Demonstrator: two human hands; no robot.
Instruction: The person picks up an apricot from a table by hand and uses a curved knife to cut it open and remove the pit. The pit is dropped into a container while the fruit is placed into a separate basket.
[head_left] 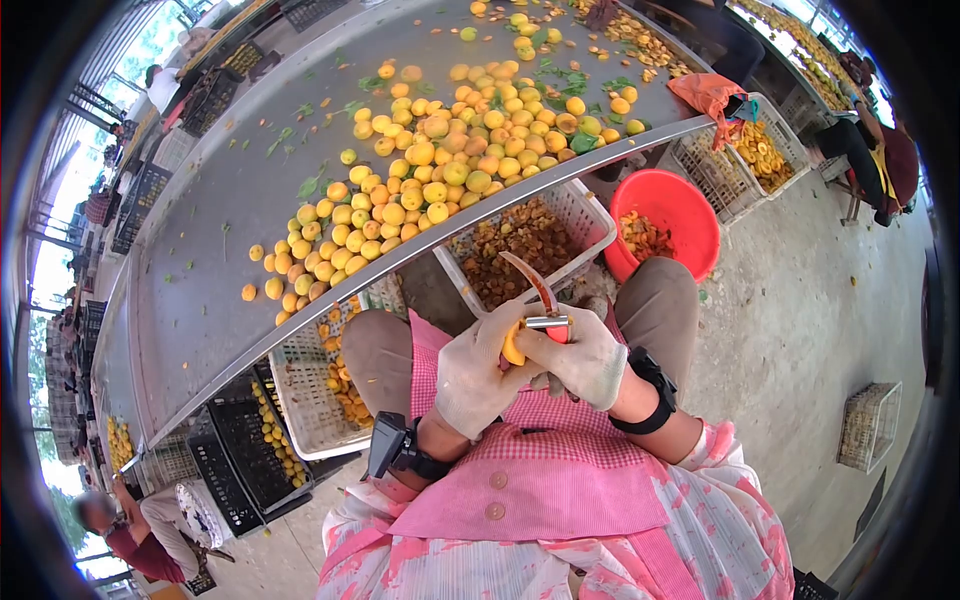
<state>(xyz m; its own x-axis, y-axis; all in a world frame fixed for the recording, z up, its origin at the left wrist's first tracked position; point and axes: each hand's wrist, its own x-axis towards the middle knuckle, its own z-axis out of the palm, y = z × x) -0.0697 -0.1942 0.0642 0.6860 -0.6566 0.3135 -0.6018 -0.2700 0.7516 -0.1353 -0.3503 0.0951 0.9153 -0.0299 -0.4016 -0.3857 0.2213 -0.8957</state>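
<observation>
Both my hands, in whitish gloves, meet above my lap. My left hand [475, 370] is closed around a yellow-orange apricot [513, 345], which is partly hidden by the fingers. Closed on a curved knife [535, 280] is my right hand [585, 358]. The knife has a hooked blade pointing up and away, a shiny metal collar and a red handle mostly covered by the glove. My right fingers come right up against the apricot. Beyond the hands, a big pile of whole apricots [430, 170] lies on the metal table [215, 260].
Under the table edge stand a white crate [606, 225] of brownish pieces and another white crate [310, 400] of apricot halves. A red basin [690, 215] holds some pieces. Black crates [240, 450] are at left. Other people sit at left and right.
</observation>
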